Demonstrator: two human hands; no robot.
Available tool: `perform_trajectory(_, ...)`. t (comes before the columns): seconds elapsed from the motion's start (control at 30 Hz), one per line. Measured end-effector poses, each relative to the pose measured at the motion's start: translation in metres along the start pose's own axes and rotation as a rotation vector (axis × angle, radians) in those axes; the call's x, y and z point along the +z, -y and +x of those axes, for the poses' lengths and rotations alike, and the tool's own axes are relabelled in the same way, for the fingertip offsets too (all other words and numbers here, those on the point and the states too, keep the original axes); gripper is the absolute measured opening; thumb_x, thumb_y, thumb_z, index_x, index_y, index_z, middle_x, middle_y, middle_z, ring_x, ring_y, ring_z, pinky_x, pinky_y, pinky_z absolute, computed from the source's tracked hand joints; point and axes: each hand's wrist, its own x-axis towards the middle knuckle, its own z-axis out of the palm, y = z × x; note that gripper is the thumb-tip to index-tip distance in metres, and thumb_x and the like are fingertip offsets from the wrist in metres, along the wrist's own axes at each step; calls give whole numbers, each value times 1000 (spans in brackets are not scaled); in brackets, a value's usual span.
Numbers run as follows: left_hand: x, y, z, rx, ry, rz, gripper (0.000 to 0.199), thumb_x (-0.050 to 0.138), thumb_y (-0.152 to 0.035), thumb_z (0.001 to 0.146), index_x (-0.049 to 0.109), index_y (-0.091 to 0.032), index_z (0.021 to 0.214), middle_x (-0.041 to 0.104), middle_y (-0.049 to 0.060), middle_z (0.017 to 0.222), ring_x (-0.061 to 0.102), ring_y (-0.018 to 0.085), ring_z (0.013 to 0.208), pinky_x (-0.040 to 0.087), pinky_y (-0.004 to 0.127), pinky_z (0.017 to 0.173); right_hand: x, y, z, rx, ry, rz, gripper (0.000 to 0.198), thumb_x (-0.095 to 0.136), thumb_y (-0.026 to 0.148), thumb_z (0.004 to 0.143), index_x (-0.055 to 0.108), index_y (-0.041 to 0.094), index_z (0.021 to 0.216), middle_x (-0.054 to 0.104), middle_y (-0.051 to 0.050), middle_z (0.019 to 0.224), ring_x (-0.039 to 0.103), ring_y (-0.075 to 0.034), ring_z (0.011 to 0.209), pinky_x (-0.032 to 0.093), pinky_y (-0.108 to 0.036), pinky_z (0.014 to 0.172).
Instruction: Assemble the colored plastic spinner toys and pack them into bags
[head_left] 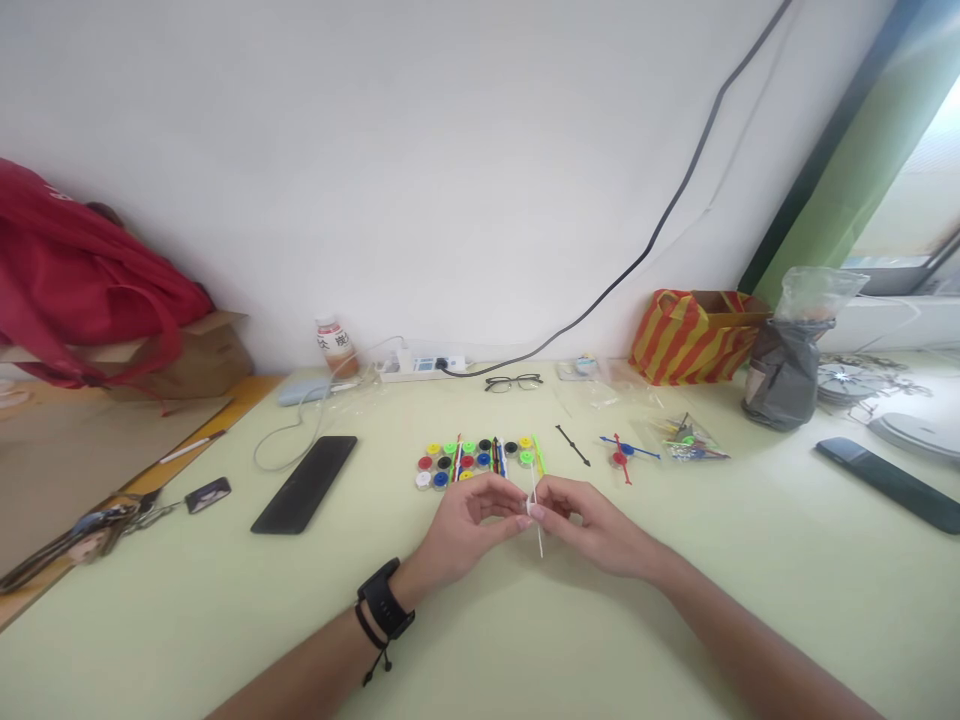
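Observation:
My left hand [469, 525] and my right hand [596, 525] meet fingertip to fingertip above the table. Both pinch a small white spinner, whose thin white arrow [540, 541] stands roughly upright between them; fingers hide most of its round centre. Just beyond the hands lie rows of small round spinner bases in several colours, among them a red one [425, 464] and a white one [424, 481]. Coloured arrows lie across these rows. Farther right are a loose black arrow [573, 446] and two spinners with arrows, one blue [637, 452] and one red [619, 460].
A black phone [306, 485] lies left of the hands. A bag of small parts [688, 442] is at right, near a striped bag [694, 338] and a grey bag [784, 375]. Glasses [514, 382], a power strip [424, 369] and a bottle [336, 348] stand along the wall.

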Motion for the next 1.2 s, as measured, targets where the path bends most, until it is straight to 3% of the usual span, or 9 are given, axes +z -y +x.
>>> perform_trajectory(0.13,1,-1,-3,22,-19,223,31,81,-32,85,70,-20,112,73,7,106,69,21,96,58,38,91,-7,-3,0,16,-26,-135,31,47,44,105,50,22,84,47,4,72,42,-13,64,31,-27,57)
perform_trajectory(0.23,2,-1,-7,75,-47,496,27,74,-30,91,68,-25,116,71,5,114,66,22,102,54,41,97,-23,-14,1,4,-245,-435,27,43,37,105,46,22,82,51,3,72,48,-16,68,34,-30,62)
perform_trajectory(0.33,2,-2,-10,149,13,642,20,67,-25,94,68,-26,114,70,4,117,62,24,114,48,43,106,-46,-31,3,6,-470,-808,23,44,28,101,45,22,79,58,-3,80,53,-21,80,37,-34,72)
perform_trajectory(0.47,3,-3,-11,204,93,736,20,65,-20,95,67,-27,114,69,4,119,57,24,121,46,43,109,-73,-55,3,121,-548,-1067,27,48,26,96,41,23,70,59,-6,81,54,-24,82,38,-35,71)
perform_trajectory(0.63,2,-2,-11,216,159,833,25,62,-24,97,67,-27,122,68,5,129,51,26,130,45,46,113,-83,-73,4,177,-575,-1171,23,56,28,92,46,23,72,62,-6,81,56,-24,82,39,-35,71)
perform_trajectory(0.77,5,-5,-15,186,251,969,48,60,-38,100,54,-28,146,53,6,155,33,35,149,36,57,120,-76,-74,8,54,-546,-1175,5,58,26,93,60,22,93,68,-9,93,59,-28,93,45,-38,78)
perform_trajectory(0.9,12,-13,-17,175,396,1010,68,56,-56,98,43,-23,156,39,9,165,25,42,153,34,62,120,-58,-66,12,-90,-415,-1132,22,55,21,95,63,21,116,69,-12,111,57,-31,112,47,-44,92)
perform_trajectory(1.07,17,-16,-15,250,372,964,48,63,-42,97,59,-21,140,61,10,145,39,39,144,38,59,117,-34,-52,12,-201,-205,-1011,32,50,22,100,61,26,131,65,-10,133,47,-32,132,42,-51,107)
perform_trajectory(1.2,17,-12,-14,340,335,907,27,63,-25,95,67,-23,122,74,8,118,53,33,126,46,51,108,-32,-49,10,-177,-197,-946,25,49,23,102,65,24,121,68,-10,127,50,-31,129,44,-51,106)
